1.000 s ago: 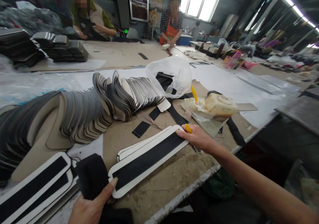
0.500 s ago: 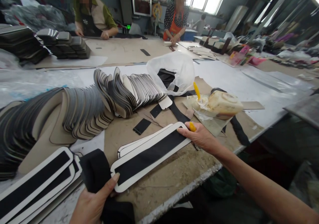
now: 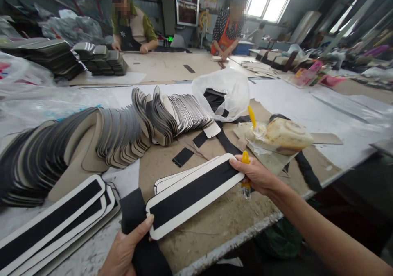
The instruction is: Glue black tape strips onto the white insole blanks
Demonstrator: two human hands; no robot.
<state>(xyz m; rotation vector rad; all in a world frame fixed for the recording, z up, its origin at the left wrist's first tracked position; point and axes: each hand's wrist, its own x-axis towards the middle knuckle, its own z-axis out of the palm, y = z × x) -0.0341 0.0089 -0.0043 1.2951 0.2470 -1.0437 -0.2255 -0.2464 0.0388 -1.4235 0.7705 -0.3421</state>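
A long white panel with rounded corners and a black strip down its middle (image 3: 193, 195) is held at both ends, slightly tilted. My left hand (image 3: 124, 245) pinches its left end, thumb on top. Around that hand hangs a wide black fabric band (image 3: 134, 210); whether the fingers also grip it is hidden. At the right end my right hand (image 3: 260, 177) is closed on the panel and on a yellow-handled brush (image 3: 245, 158), whose pale tip points down. More white panels (image 3: 179, 177) lie beneath on the brown board (image 3: 211, 222).
Striped panels (image 3: 53, 223) are piled at lower left. Behind stand long rows of curved pieces (image 3: 113, 134). A plastic bag of black pieces (image 3: 225, 89) and a stained glue container (image 3: 287, 134) with another yellow handle (image 3: 251, 116) stand beyond. Two co-workers work across the table.
My view has swung slightly left, so the scene sits further right. The brush in my right hand has turned more upright and its tip now shows. Both hands still hold the panel.
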